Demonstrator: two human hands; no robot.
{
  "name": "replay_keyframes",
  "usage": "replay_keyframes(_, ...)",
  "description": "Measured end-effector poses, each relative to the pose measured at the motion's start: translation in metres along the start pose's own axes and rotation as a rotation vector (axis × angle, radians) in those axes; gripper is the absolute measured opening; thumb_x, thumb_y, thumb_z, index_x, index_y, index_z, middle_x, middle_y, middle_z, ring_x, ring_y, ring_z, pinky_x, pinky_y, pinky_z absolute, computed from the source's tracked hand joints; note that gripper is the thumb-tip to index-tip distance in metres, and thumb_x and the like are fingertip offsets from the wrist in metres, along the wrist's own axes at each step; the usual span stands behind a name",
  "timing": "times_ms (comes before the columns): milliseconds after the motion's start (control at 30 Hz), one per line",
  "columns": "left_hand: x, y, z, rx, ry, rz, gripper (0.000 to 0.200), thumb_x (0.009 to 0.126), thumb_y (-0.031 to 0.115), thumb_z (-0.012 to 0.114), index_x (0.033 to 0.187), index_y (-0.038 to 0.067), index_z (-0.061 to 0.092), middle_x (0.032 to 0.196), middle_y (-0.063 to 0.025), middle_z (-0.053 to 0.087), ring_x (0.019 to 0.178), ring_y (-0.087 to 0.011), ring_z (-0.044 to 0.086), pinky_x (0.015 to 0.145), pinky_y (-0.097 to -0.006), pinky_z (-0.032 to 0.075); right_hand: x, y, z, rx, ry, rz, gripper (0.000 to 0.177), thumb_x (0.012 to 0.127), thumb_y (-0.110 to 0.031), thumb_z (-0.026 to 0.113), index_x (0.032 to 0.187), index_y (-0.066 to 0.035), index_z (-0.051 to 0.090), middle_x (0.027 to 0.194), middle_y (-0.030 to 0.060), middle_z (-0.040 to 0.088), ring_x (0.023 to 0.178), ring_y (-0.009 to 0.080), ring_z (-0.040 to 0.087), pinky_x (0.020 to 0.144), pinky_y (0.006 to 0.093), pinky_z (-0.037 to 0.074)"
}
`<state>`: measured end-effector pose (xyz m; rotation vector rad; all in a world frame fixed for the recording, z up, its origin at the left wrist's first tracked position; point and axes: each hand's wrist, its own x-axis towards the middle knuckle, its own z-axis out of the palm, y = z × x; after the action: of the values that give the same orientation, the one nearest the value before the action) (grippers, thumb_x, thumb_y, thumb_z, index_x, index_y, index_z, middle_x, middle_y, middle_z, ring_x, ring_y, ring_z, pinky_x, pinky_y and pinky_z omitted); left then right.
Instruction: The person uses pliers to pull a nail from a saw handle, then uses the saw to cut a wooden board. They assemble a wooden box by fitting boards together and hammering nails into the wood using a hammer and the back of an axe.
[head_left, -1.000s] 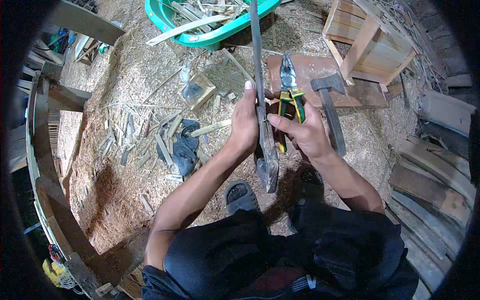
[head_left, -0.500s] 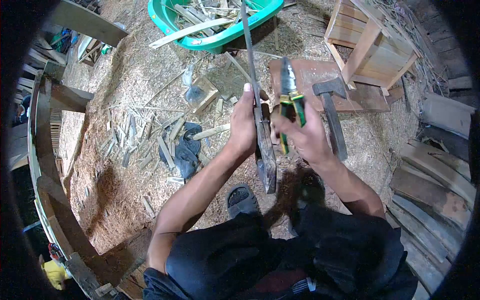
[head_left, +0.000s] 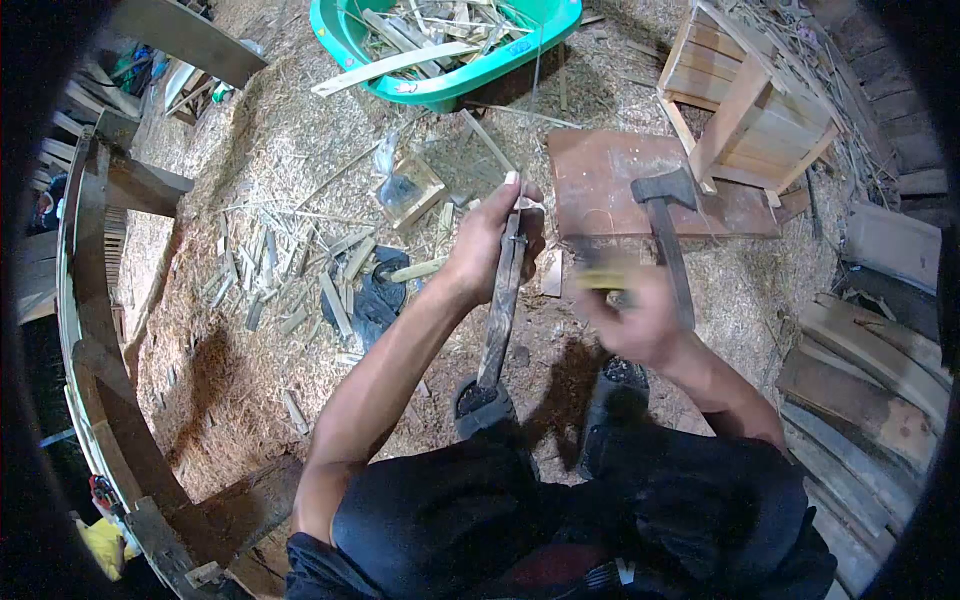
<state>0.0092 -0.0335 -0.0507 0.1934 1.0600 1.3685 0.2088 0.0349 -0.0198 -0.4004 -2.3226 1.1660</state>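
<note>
My left hand [head_left: 485, 240] is closed around a saw [head_left: 500, 320] by its worn wooden handle. The thin blade points away from me and shows only as a faint line. The handle's near end hangs above my left sandal [head_left: 482, 400]. To the right, my right hand [head_left: 645, 315] is closed on pliers [head_left: 602, 278] with yellow and dark grips. Both that hand and the pliers are smeared by motion, and the jaws cannot be made out. The pliers are apart from the saw.
An axe [head_left: 662, 210] lies partly on a reddish board [head_left: 600, 170]. Behind are a green tub [head_left: 430, 95] of wood scraps and a wooden box frame [head_left: 765, 125]. Planks [head_left: 870, 350] are stacked at right. A black plastic bag [head_left: 375, 315] and sticks lie on sawdust.
The saw has turned, its handle end swinging left and its blade now thin to the eye. The pliers have moved down from upright beside the saw and away from it.
</note>
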Motion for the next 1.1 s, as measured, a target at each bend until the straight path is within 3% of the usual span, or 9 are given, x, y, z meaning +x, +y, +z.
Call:
replay_keyframes(33, 0.001, 0.003, 0.002, -0.012, 0.061, 0.015, 0.026, 0.098, 0.040, 0.043, 0.105, 0.017, 0.053, 0.064, 0.0001, 0.047, 0.047, -0.0116, 0.044, 0.038, -0.0255, 0.032, -0.002, 0.004, 0.001, 0.055, -0.232, 0.266, 0.015, 0.084, -0.007, 0.069, 0.093, 0.002, 0.061, 0.080, 0.0098, 0.067, 0.068, 0.0176, 0.065, 0.058, 0.0337, 0.051)
replay_keyframes(300, 0.002, 0.005, -0.001, 0.048, 0.138, 0.155, 0.042, 0.096, 0.057, 0.044, 0.101, 0.017, 0.056, 0.067, 0.0024, 0.049, 0.049, -0.0114, 0.044, 0.041, -0.0267, 0.034, -0.001, -0.010, 0.017, 0.478, 0.178, 0.271, 0.021, 0.089, -0.017, 0.067, 0.097, 0.001, 0.062, 0.076, 0.0073, 0.066, 0.065, 0.0180, 0.064, 0.060, 0.0304, 0.049)
replay_keyframes(367, 0.008, 0.000, 0.006, 0.070, 0.215, 0.306, 0.049, 0.096, 0.062, 0.040, 0.103, 0.017, 0.055, 0.069, 0.0028, 0.050, 0.051, -0.0107, 0.044, 0.042, -0.0262, 0.034, 0.003, -0.016, 0.011, 0.153, -0.224, 0.405, 0.018, 0.090, -0.017, 0.065, 0.095, -0.001, 0.061, 0.078, 0.0084, 0.065, 0.069, 0.0174, 0.064, 0.060, 0.0328, 0.048)
replay_keyframes(633, 0.016, -0.004, -0.020, 0.214, 0.306, 0.578, 0.056, 0.099, 0.063, 0.024, 0.106, 0.014, 0.048, 0.068, 0.0014, 0.050, 0.052, -0.0109, 0.046, 0.043, -0.0255, 0.037, 0.000, -0.017, 0.018, 0.549, 0.192, 0.346, 0.019, 0.095, -0.019, 0.057, 0.100, -0.001, 0.055, 0.077, 0.0037, 0.060, 0.065, 0.0110, 0.058, 0.057, 0.0289, 0.046)
replay_keyframes(700, 0.021, -0.006, -0.020, 0.281, 0.363, 0.608, 0.058, 0.098, 0.064, 0.022, 0.106, 0.013, 0.047, 0.066, -0.0001, 0.049, 0.051, -0.0119, 0.045, 0.044, -0.0265, 0.038, 0.002, -0.011, 0.007, 0.063, -0.330, 0.371, 0.018, 0.093, -0.017, 0.059, 0.097, 0.000, 0.056, 0.075, 0.0045, 0.060, 0.064, 0.0129, 0.058, 0.057, 0.0316, 0.046)
replay_keyframes(733, 0.023, -0.012, -0.027, 0.303, 0.401, 0.611, 0.058, 0.098, 0.064, 0.022, 0.107, 0.012, 0.047, 0.066, -0.0004, 0.049, 0.051, -0.0121, 0.045, 0.043, -0.0268, 0.038, 0.004, -0.017, 0.001, 0.074, -0.338, 0.426, 0.018, 0.092, -0.017, 0.061, 0.096, 0.000, 0.056, 0.072, 0.0045, 0.060, 0.061, 0.0149, 0.057, 0.057, 0.0344, 0.046)
replay_keyframes(967, 0.022, -0.007, -0.024, 0.314, 0.345, 0.677, 0.063, 0.097, 0.067, 0.019, 0.111, 0.012, 0.046, 0.062, -0.0011, 0.047, 0.047, -0.0129, 0.044, 0.042, -0.0277, 0.037, 0.008, -0.022, 0.009, 0.627, 0.139, 0.427, 0.022, 0.092, -0.015, 0.060, 0.106, 0.001, 0.055, 0.075, 0.0044, 0.057, 0.062, 0.0108, 0.056, 0.055, 0.0263, 0.047)
replay_keyframes(1000, 0.022, -0.006, -0.020, 0.309, 0.319, 0.688, 0.063, 0.097, 0.067, 0.018, 0.111, 0.011, 0.046, 0.061, -0.0010, 0.047, 0.047, -0.0128, 0.044, 0.042, -0.0277, 0.037, 0.012, -0.012, 0.011, 0.127, -0.118, 0.250, 0.022, 0.093, -0.017, 0.061, 0.104, 0.000, 0.054, 0.074, 0.0051, 0.057, 0.062, 0.0121, 0.058, 0.053, 0.0280, 0.048)
replay_keyframes(1100, 0.022, -0.005, -0.020, 0.314, 0.367, 0.724, 0.063, 0.097, 0.066, 0.018, 0.113, 0.011, 0.045, 0.058, -0.0004, 0.046, 0.047, -0.0124, 0.043, 0.043, -0.0267, 0.038, 0.005, -0.012, -0.001, 0.134, -0.397, 0.482, 0.021, 0.093, -0.018, 0.060, 0.102, 0.000, 0.054, 0.076, 0.0064, 0.059, 0.061, 0.0133, 0.060, 0.052, 0.0283, 0.049)
